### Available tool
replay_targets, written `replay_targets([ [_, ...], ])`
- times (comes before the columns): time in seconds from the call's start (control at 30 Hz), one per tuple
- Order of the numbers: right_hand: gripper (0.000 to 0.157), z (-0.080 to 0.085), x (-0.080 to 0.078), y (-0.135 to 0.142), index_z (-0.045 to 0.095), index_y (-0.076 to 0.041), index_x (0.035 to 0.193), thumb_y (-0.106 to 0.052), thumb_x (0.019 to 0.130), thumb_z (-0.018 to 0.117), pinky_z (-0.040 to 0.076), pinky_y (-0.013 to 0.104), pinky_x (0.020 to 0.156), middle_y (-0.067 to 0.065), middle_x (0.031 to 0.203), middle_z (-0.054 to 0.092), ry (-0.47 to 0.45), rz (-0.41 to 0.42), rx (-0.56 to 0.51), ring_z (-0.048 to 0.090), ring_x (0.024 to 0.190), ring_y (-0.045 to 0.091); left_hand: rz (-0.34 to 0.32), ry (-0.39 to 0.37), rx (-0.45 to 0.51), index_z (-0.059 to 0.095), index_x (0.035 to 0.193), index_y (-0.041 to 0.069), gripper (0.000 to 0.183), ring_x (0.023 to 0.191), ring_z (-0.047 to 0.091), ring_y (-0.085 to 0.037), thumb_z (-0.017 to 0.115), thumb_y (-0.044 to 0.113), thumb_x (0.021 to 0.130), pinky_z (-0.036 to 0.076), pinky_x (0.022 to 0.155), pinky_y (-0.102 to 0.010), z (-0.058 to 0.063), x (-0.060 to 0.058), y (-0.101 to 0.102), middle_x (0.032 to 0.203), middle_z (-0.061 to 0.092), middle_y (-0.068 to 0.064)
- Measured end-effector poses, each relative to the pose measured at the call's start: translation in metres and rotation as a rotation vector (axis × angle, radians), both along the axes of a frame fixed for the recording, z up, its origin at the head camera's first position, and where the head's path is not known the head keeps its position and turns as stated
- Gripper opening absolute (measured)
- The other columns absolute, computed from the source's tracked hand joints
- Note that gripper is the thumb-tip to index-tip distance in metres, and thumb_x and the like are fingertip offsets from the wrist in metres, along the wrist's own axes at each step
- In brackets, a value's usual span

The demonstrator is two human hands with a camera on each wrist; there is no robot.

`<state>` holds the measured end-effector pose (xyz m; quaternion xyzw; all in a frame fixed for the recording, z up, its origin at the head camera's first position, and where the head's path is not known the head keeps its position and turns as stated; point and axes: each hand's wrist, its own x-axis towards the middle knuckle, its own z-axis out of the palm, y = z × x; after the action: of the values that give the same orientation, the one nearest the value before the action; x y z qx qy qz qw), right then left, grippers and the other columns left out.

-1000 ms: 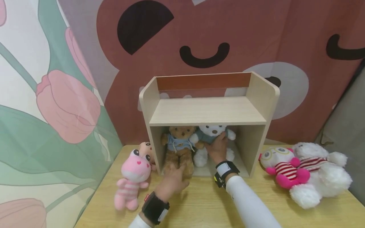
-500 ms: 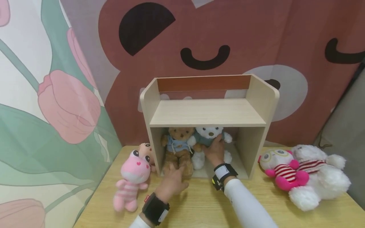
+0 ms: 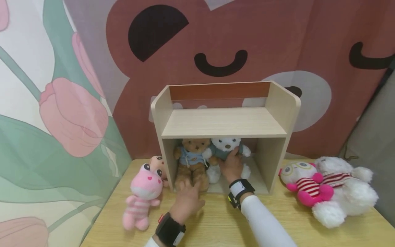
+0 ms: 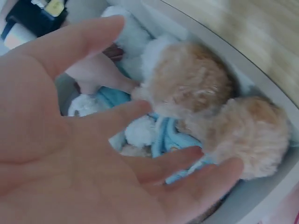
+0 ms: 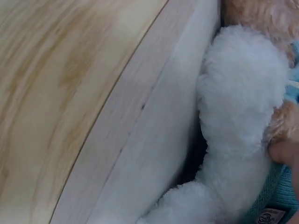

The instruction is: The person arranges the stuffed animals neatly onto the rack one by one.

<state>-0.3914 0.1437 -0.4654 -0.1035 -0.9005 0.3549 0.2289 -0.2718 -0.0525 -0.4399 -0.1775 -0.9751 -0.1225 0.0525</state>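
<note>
A brown teddy bear (image 3: 192,156) in a blue hoodie sits upright in the lower compartment of a pale wooden shelf (image 3: 223,122). Beside it sits a white teddy bear (image 3: 226,142) in a grey-green top, touching the brown bear. My right hand (image 3: 232,167) holds the white bear at its front, thumb toward the brown bear; part of its belly is hidden. In the left wrist view the fingers of my left hand (image 4: 98,144) are spread and fairly straight. That hand is at the brown bear's feet (image 4: 250,135); whether it touches them I cannot tell.
Left of the shelf lie a pink striped plush toy (image 3: 143,195) and, partly behind it, another plush (image 3: 158,164). On the right a pink plush with yellow glasses (image 3: 308,185) leans on a fluffy white plush (image 3: 351,192). The wooden table (image 3: 216,223) extends in front.
My right hand has moved slightly left with the white bear, which now sits closer to the brown bear. My left hand stays at the brown bear's feet.
</note>
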Motion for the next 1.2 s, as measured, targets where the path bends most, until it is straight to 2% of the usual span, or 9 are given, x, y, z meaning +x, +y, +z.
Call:
replay_targets([
  [0.1, 0.115, 0.003, 0.006, 0.003, 0.001, 0.006, 0.154, -0.049, 0.085, 0.074, 0.047, 0.063, 0.087, 0.042, 0.116, 0.056, -0.032, 0.043, 0.005, 0.058, 0.106, 0.055, -0.038, -0.037, 0.020, 0.053, 0.143, 0.010, 0.074, 0.127, 0.039, -0.050, 0.080, 0.032, 0.078, 0.039, 0.103, -0.063, 0.001, 0.004, 0.000, 0.138, 0.042, -0.034],
  [0.2, 0.115, 0.005, 0.011, 0.004, -0.001, 0.004, 0.156, -0.052, 0.086, 0.071, 0.046, 0.064, 0.089, 0.042, 0.118, 0.056, -0.048, 0.074, 0.001, 0.057, 0.108, 0.055, -0.060, -0.057, 0.022, 0.052, 0.144, 0.012, 0.074, 0.130, 0.037, -0.052, 0.079, 0.031, 0.078, 0.041, 0.101, -0.063, -0.001, 0.005, 0.000, 0.142, 0.040, -0.035],
  [0.4, 0.095, 0.003, 0.007, -0.001, 0.017, 0.009, 0.150, -0.039, 0.088, 0.071, 0.051, 0.058, 0.073, 0.033, 0.098, 0.063, 0.038, 0.045, 0.056, 0.064, 0.089, 0.049, -0.057, -0.034, 0.003, 0.054, 0.143, 0.013, 0.073, 0.124, 0.042, -0.050, 0.081, 0.029, 0.078, 0.048, 0.087, -0.061, -0.005, 0.001, -0.002, 0.137, 0.050, -0.025],
  [0.53, 0.090, 0.000, 0.004, -0.006, 0.021, 0.011, 0.146, -0.035, 0.088, 0.072, 0.051, 0.057, 0.068, 0.032, 0.091, 0.064, 0.064, 0.011, 0.087, 0.065, 0.082, 0.048, -0.040, -0.017, -0.019, 0.052, 0.145, 0.013, 0.073, 0.127, 0.040, -0.049, 0.080, 0.030, 0.079, 0.042, 0.095, -0.067, -0.007, -0.003, -0.003, 0.141, 0.050, -0.022],
  [0.67, 0.087, -0.001, 0.004, -0.009, 0.023, 0.010, 0.145, -0.034, 0.089, 0.072, 0.051, 0.058, 0.073, 0.033, 0.096, 0.064, 0.067, -0.013, 0.089, 0.064, 0.086, 0.049, -0.037, -0.022, -0.018, 0.049, 0.147, 0.013, 0.074, 0.130, 0.038, -0.049, 0.078, 0.028, 0.081, 0.034, 0.101, -0.073, -0.010, -0.005, -0.004, 0.145, 0.046, -0.021],
  [0.87, 0.091, -0.005, 0.008, -0.006, 0.021, 0.007, 0.148, -0.044, 0.089, 0.069, 0.051, 0.059, 0.072, 0.032, 0.095, 0.065, 0.039, -0.027, 0.125, 0.064, 0.086, 0.050, -0.063, -0.045, 0.016, 0.048, 0.148, 0.013, 0.074, 0.131, 0.036, -0.053, 0.077, 0.026, 0.080, 0.037, 0.101, -0.068, -0.010, -0.002, -0.005, 0.145, 0.042, -0.029],
  [1.1, 0.096, -0.005, 0.012, 0.000, 0.018, 0.004, 0.151, -0.050, 0.089, 0.067, 0.045, 0.066, 0.087, 0.039, 0.108, 0.061, 0.046, -0.009, 0.148, 0.061, 0.096, 0.057, -0.080, -0.099, 0.007, 0.049, 0.148, 0.014, 0.072, 0.138, 0.032, -0.054, 0.077, 0.028, 0.083, 0.033, 0.107, -0.067, -0.002, 0.006, -0.003, 0.150, 0.036, -0.034],
  [1.2, 0.096, -0.003, 0.014, 0.000, 0.019, 0.003, 0.151, -0.051, 0.088, 0.068, 0.045, 0.066, 0.087, 0.038, 0.107, 0.062, 0.050, -0.015, 0.152, 0.061, 0.095, 0.056, -0.082, -0.106, 0.013, 0.050, 0.147, 0.013, 0.071, 0.137, 0.032, -0.055, 0.077, 0.027, 0.083, 0.033, 0.107, -0.067, 0.000, 0.007, -0.002, 0.151, 0.035, -0.034],
])
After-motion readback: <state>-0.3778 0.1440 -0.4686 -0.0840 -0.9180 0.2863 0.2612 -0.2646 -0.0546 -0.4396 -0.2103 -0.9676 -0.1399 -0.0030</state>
